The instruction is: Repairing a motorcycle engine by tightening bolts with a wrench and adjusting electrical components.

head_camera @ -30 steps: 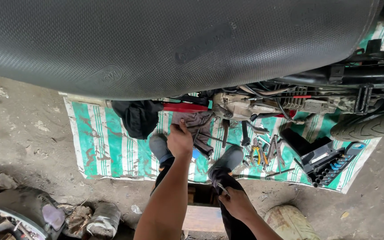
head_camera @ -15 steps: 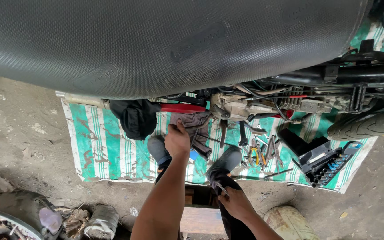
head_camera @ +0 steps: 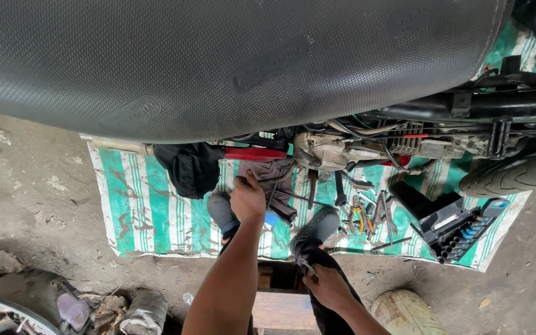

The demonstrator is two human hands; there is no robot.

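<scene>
My left hand (head_camera: 247,197) reaches forward under the big black motorcycle seat (head_camera: 237,62), with its fingers curled at a grey rag (head_camera: 274,172) beside the red frame part (head_camera: 252,154). Whether it grips anything is hidden by the back of the hand. My right hand (head_camera: 329,286) rests low on my right knee, closed around a thin metal tool (head_camera: 308,267). The engine (head_camera: 342,149), with its wires and hoses, sits just right of my left hand. My grey shoes (head_camera: 221,211) stand on the mat.
A green and white striped mat (head_camera: 150,211) covers the dirt ground. Loose pliers and wrenches (head_camera: 364,214) lie on it near a black socket set case (head_camera: 457,226). A black cloth (head_camera: 190,167) hangs at the left, a tyre (head_camera: 516,177) shows right, and a wooden stool (head_camera: 283,310) is below me.
The view has shifted slightly. My left hand stays at the rag under the seat, and my right hand stays on my knee with the thin tool.
</scene>
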